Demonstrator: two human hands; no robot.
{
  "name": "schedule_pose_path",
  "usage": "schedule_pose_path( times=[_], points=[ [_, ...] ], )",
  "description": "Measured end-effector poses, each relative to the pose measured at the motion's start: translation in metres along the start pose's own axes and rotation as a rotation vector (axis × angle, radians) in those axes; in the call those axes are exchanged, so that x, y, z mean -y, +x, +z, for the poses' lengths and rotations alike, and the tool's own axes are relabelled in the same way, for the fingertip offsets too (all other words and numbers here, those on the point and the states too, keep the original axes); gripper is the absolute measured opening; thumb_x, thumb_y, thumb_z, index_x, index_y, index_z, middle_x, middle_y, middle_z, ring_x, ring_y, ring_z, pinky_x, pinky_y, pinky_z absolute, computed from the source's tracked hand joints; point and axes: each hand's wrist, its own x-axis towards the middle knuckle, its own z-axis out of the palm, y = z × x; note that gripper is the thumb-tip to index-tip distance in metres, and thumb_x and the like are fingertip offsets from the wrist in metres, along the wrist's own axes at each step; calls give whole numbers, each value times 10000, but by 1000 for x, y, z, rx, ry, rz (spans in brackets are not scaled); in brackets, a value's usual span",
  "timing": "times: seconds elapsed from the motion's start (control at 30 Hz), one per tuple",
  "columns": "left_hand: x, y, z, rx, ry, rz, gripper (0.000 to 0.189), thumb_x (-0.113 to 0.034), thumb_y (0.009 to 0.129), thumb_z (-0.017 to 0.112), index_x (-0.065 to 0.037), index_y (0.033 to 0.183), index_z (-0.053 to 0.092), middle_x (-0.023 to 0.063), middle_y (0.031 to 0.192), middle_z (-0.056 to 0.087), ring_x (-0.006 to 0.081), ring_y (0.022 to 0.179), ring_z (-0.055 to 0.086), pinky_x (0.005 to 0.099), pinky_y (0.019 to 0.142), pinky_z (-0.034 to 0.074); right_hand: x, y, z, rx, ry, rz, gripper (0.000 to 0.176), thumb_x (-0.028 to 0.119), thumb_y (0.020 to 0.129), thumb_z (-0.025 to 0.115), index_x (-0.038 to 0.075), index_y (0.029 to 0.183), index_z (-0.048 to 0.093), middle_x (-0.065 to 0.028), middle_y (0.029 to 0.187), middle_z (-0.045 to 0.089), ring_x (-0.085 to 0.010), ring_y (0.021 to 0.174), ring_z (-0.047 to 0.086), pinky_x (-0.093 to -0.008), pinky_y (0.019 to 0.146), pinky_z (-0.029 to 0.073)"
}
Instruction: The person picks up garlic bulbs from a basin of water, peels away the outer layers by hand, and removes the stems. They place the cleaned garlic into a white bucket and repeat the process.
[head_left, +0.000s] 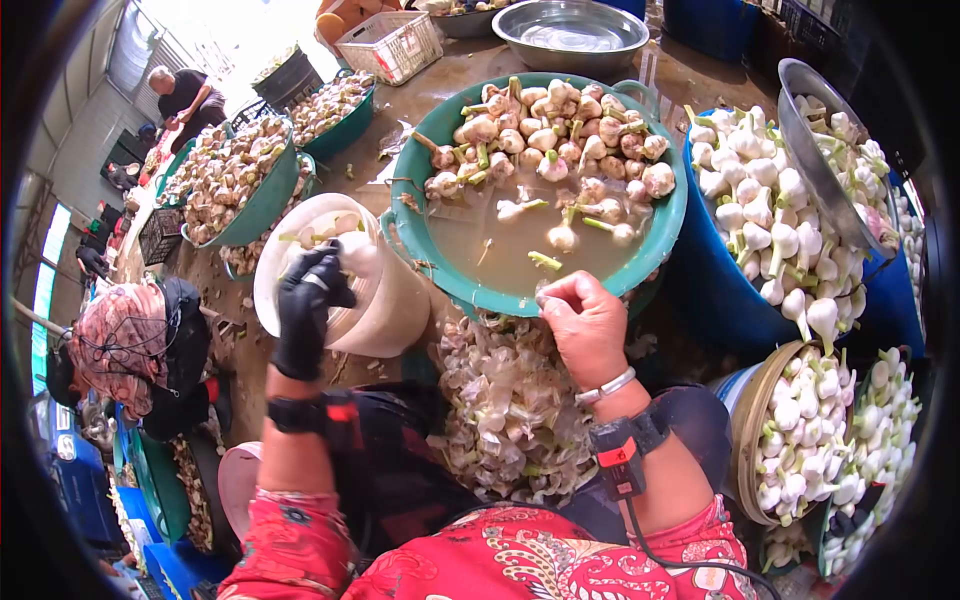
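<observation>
My left hand (312, 305), in a black glove, is over the white bucket (405, 310) with its thumb and fingers apart. A pale peeled garlic bulb (360, 253) shows just past the gloved fingertips, over the bucket's mouth. My bare right hand (585, 325) is closed in a pinch at the near rim of the green basin (672, 235); what sits between those fingertips I cannot make out. Murky water fills the basin's near part, where a cut stem (545, 261) and a garlic bulb (562, 236) float. Unpeeled garlic (540, 135) is heaped at its far side.
Garlic skins (505, 400) are piled between my knees. At right, a blue tub (705, 260) and a rimmed bucket (742, 440) hold white bulbs. A metal bowl (570, 62) and white crate (390, 48) stand behind. Other people (190, 95) are at the left.
</observation>
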Motion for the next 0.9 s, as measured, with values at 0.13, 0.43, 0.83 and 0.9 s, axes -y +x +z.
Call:
schedule_pose_path(
  times=[0.13, 0.43, 0.83, 0.9],
  points=[
    [-2, 26, -25, 56, 395, -17, 131, -59, 859, 601, 37, 914, 671, 60, 811, 663, 131, 759, 597, 247, 712, 465, -7, 6, -15, -6, -275, -24, 34, 33, 764, 647, 26, 776, 616, -42, 751, 617, -107, 666, 562, -257, 652, 478],
    [-6, 86, 170, 812, 706, 129, 536, -243, 716, 680, -219, 1241, 576, 156, 1050, 623, 334, 977, 600, 410, 835, 487, -4, 12, -15, -108, 9, 53, 105, 17, 790, 612, 7, 894, 626, -32, 771, 642, -83, 674, 581, -243, 644, 490],
    [1, 99, 150, 667, 156, -135, 205, 12, 789, 565, -3, 933, 710, 95, 704, 659, 141, 616, 604, 270, 592, 494, -1, 24, -16, -16, -54, 124, 330, 26, 725, 679, 31, 1049, 618, -69, 953, 623, -99, 809, 584, -267, 715, 504],
    [-35, 71, 125, 663, -230, -315, 222, -8, 816, 566, -8, 997, 696, 27, 722, 637, 94, 638, 576, 255, 572, 470, -2, 19, -10, 67, -142, 80, 498, 36, 688, 703, 60, 1169, 578, -86, 1021, 584, -128, 877, 579, -281, 769, 508]
  ],
)
